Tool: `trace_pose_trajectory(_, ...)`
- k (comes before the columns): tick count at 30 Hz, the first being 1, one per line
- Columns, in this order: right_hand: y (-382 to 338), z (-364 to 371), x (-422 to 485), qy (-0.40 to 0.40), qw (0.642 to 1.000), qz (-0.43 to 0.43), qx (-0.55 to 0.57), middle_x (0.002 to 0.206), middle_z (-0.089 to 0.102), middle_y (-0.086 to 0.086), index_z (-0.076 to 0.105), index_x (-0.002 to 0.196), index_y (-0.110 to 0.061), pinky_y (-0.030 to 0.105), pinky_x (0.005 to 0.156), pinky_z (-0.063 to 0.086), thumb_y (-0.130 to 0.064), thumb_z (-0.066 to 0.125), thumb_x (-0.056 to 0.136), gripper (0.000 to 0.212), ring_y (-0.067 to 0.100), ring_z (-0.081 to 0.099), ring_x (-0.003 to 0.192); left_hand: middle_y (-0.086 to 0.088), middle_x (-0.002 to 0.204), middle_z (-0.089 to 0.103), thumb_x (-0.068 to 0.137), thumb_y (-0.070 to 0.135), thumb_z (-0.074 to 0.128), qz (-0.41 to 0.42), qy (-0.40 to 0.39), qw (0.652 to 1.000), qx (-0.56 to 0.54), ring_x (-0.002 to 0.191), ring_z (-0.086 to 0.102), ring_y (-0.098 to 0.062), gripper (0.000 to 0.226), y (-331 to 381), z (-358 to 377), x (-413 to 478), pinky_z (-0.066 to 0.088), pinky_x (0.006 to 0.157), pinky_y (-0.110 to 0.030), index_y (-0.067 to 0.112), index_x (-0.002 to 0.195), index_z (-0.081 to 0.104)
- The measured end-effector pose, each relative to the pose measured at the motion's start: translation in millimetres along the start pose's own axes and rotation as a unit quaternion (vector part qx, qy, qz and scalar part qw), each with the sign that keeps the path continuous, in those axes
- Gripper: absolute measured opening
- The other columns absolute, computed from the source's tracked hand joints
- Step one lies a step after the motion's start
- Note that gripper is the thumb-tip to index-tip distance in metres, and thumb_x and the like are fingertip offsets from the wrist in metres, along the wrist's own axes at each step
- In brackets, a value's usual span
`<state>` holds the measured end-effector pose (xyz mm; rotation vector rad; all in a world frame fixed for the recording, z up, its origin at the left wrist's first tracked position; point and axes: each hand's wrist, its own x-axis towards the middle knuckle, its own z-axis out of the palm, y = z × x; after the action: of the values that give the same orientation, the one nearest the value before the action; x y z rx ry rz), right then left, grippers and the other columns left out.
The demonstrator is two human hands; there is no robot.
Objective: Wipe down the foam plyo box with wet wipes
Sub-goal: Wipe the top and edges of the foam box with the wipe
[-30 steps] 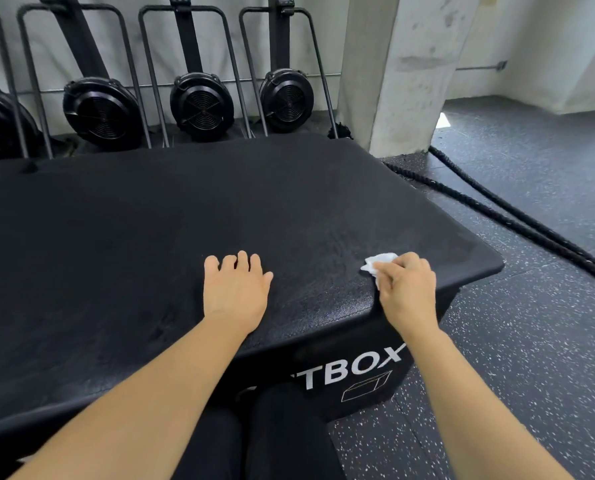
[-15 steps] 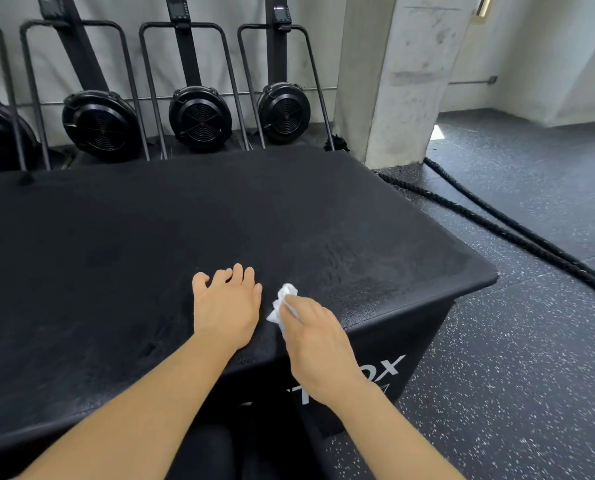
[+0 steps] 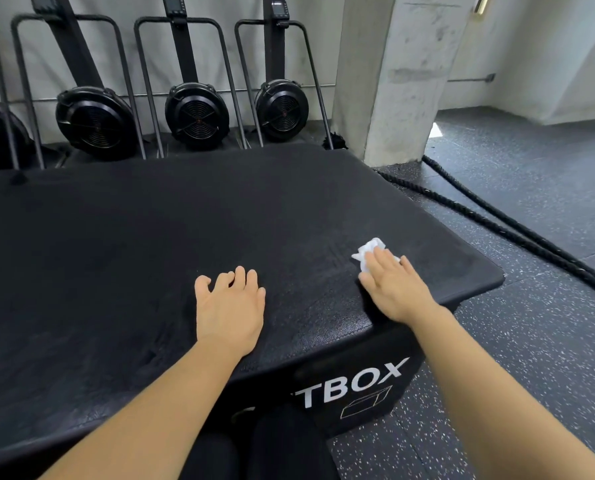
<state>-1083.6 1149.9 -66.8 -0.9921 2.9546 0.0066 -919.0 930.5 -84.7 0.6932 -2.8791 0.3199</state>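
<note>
The black foam plyo box (image 3: pixel 185 230) fills the lower left and middle of the head view, with white letters "TBOX" on its near side. My left hand (image 3: pixel 230 306) rests flat on its top near the front edge, fingers loosely bent. To the right, my right hand (image 3: pixel 394 289) presses a crumpled white wet wipe (image 3: pixel 368 252) onto the top with straight fingers, close to the box's right corner. Most of the wipe is hidden under the fingers.
Black fan-wheel exercise machines (image 3: pixel 195 116) stand in a row against the wall behind the box. A concrete pillar (image 3: pixel 400 77) rises at the back right. Thick black ropes (image 3: pixel 517 226) run across the speckled rubber floor (image 3: pixel 531 341) on the right.
My right hand swept the wipe left toward my left hand, then back right and a little farther from me. Its fingers went from bunched to flat. My left hand stayed put.
</note>
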Motion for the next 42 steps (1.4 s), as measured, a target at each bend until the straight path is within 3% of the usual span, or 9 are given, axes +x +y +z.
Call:
trace_pose_trajectory(6,-52,-3,-1,-0.011,0.996,0.082,0.02,0.156,0.018,0.016,0.019,0.148,-0.002,0.04,0.117,0.013,-0.043,0.024,0.104,0.06,0.029,0.015,0.145,0.01,0.116,0.05,0.095,0.029,0.006,0.003,0.007,1.0,-0.003,0.105,0.051,-0.017,0.048,-1,-2,0,0.02,0.097,-0.045,0.022,0.122,0.045)
trace_pose_trajectory(10,-107,1,-27,0.026,0.999,-0.038,0.014,0.151,0.025,0.01,0.026,0.144,-0.008,0.039,0.114,0.017,-0.043,0.022,0.102,0.054,0.026,0.02,0.139,0.011,0.116,0.049,0.1,0.033,0.015,-0.011,0.011,1.0,-0.021,0.107,0.05,-0.016,0.037,-1,-2,-1,0.019,0.099,-0.045,0.024,0.12,0.045)
trace_pose_trajectory(16,-129,-6,-39,-0.075,0.977,-0.188,0.058,0.164,-0.009,0.002,0.001,0.157,-0.015,0.036,0.119,-0.01,-0.042,0.011,0.106,0.058,0.014,-0.015,0.149,0.011,0.103,0.04,0.088,0.025,0.046,-0.005,-0.014,1.0,-0.021,0.104,0.046,-0.015,0.006,-3,-4,-4,0.023,0.091,-0.044,0.027,0.087,0.04)
trace_pose_trajectory(19,-118,-5,-28,-0.083,0.973,-0.208,0.047,0.164,-0.009,-0.004,0.001,0.157,-0.021,0.039,0.12,-0.012,-0.045,0.009,0.105,0.058,0.008,-0.013,0.149,0.013,0.121,0.047,0.092,0.026,0.043,-0.015,-0.007,0.999,-0.033,0.116,0.046,-0.015,0.016,-4,-3,-5,0.018,0.094,-0.043,0.03,0.104,0.052)
trace_pose_trajectory(22,-93,-6,-9,-0.041,0.982,-0.186,0.014,0.161,0.009,-0.005,0.011,0.154,-0.023,0.042,0.119,0.001,-0.043,0.014,0.104,0.053,0.012,0.008,0.147,0.013,0.133,0.048,0.1,0.029,0.028,-0.026,0.017,0.999,-0.043,0.121,0.046,-0.014,0.033,-2,-3,-5,0.016,0.098,-0.043,0.028,0.127,0.048)
trace_pose_trajectory(26,-44,-9,23,-0.025,0.997,-0.075,0.017,0.153,0.019,-0.006,0.021,0.147,-0.027,0.043,0.116,0.011,-0.04,0.018,0.104,0.046,0.016,0.024,0.141,0.009,0.142,0.042,0.099,0.025,0.031,-0.021,0.003,0.999,-0.036,0.126,0.043,-0.017,0.036,-1,-1,-4,0.016,0.101,-0.045,0.023,0.134,0.041)
trace_pose_trajectory(31,-12,-11,49,-0.073,0.997,0.01,0.03,0.161,0.007,0.0,0.012,0.153,-0.018,0.046,0.12,0.001,-0.038,0.015,0.105,0.051,0.015,0.006,0.148,0.008,0.146,0.039,0.101,0.028,0.023,-0.017,-0.002,0.999,-0.039,0.128,0.041,-0.017,0.036,-1,-2,-3,0.015,0.102,-0.046,0.024,0.133,0.038)
trace_pose_trajectory(36,-49,-7,49,-0.065,0.994,0.077,0.035,0.16,0.01,0.012,0.011,0.153,-0.007,0.043,0.119,0.007,-0.043,0.018,0.104,0.061,0.025,0.007,0.147,0.009,0.145,0.04,0.102,0.03,0.018,-0.018,0.004,0.999,-0.05,0.129,0.041,-0.017,0.038,-1,-2,-3,0.014,0.103,-0.046,0.024,0.133,0.039)
trace_pose_trajectory(42,-133,-1,10,-0.045,0.998,-0.015,0.047,0.161,0.004,0.013,0.01,0.152,-0.008,0.042,0.12,0.003,-0.045,0.018,0.103,0.063,0.026,0.001,0.148,0.009,0.14,0.046,0.1,0.028,0.027,-0.034,0.006,0.996,-0.088,0.126,0.043,-0.014,0.031,-1,-4,-4,0.013,0.104,-0.043,0.025,0.125,0.044)
